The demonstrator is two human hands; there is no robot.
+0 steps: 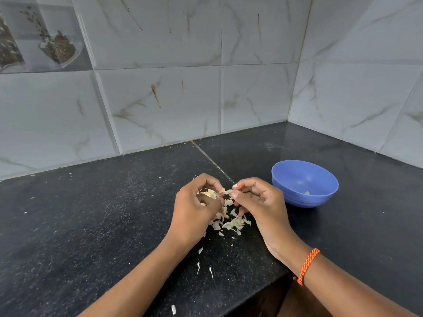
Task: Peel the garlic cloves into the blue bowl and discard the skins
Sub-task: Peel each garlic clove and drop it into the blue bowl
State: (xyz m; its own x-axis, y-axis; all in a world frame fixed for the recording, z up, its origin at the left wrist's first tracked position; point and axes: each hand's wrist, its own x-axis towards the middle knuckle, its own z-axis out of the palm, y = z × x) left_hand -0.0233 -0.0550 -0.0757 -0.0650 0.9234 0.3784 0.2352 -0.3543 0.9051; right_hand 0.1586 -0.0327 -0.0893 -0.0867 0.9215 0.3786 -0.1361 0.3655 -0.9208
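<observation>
My left hand (pixel 196 209) is curled around a pale yellow garlic piece (pixel 209 194) over the black counter. My right hand (pixel 258 200) pinches a thin strip of garlic skin (pixel 227 191) that stretches between the two hands. Below the hands lies a loose pile of papery skins (pixel 231 221). The blue bowl (pixel 304 183) stands to the right of my right hand, with one small pale garlic piece (pixel 307 192) on its bottom.
The black speckled counter (pixel 91 225) ends in tiled walls at the back and right. Its front edge drops off at the lower right. Stray skin flakes (pixel 204 268) lie near my forearms. An orange braided band (pixel 307 265) is on my right wrist.
</observation>
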